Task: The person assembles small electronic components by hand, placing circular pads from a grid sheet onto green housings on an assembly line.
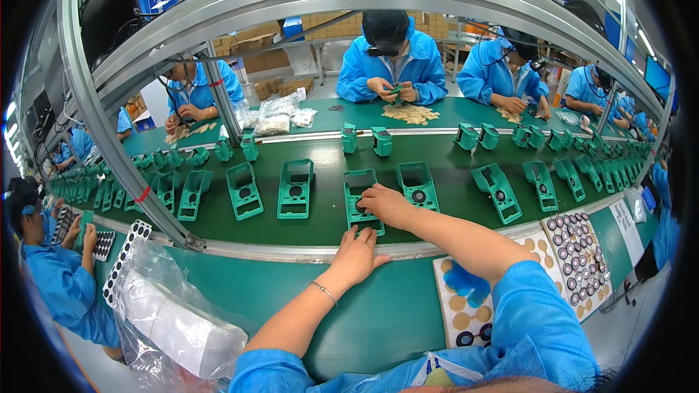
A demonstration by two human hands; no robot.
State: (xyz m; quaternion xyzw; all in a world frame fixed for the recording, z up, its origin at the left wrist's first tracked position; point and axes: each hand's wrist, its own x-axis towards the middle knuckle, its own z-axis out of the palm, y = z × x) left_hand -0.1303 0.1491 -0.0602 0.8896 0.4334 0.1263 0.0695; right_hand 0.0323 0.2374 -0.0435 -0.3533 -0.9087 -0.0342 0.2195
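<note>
Just in front of me, a green plastic housing (370, 183) lies on the dark green belt. My right hand (389, 206) reaches over it from the right, its bent fingertips at a round black part (360, 205) in the middle of the housing. The fingers partly cover that part. My left hand (354, 256) rests at the near end of the same housing, fingers stretched toward its edge and thumb out to the side. Close by on the right lies another green housing (418, 188), a black disc in it. A further housing (295, 189) lies to the left.
Foam trays with round parts (580, 262) and round cut-outs (461, 313) stand at my right. A clear plastic bag (171, 313) lies at my left. Metal frame posts (120, 127) rise at the left. Across the belt, several people in blue (393, 65) work at a bench.
</note>
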